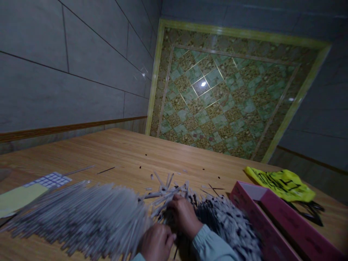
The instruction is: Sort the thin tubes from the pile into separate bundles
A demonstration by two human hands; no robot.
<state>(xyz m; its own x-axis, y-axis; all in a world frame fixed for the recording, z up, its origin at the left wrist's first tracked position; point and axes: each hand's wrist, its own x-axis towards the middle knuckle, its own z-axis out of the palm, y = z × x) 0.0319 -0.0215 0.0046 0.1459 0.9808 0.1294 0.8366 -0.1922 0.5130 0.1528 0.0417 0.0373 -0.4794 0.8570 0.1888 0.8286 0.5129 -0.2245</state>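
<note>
My left hand (157, 241) is low in the middle with its fingers closed, beside the right ends of a wide pile of thin clear plastic tubes (98, 214). What it pinches is hidden. A thin dark stick (175, 253) shows just below its fingertips. Ahead of it, my right hand (183, 214) curls its fingers down over loose short whitish tube pieces (165, 186), some with dark ends. Whatever lies in those fingers cannot be made out. Right of my right wrist lies a heap of dark thin sticks with white ends (228, 217).
A pink open box (261, 217) stands at the right, near a yellow plastic bag with black lettering (282, 183) and a black strap-like item (310, 210). At left lie a yellow-green sheet (23, 198) and a blue-checked piece (51, 179). Dark bits dot the wooden table (119, 148).
</note>
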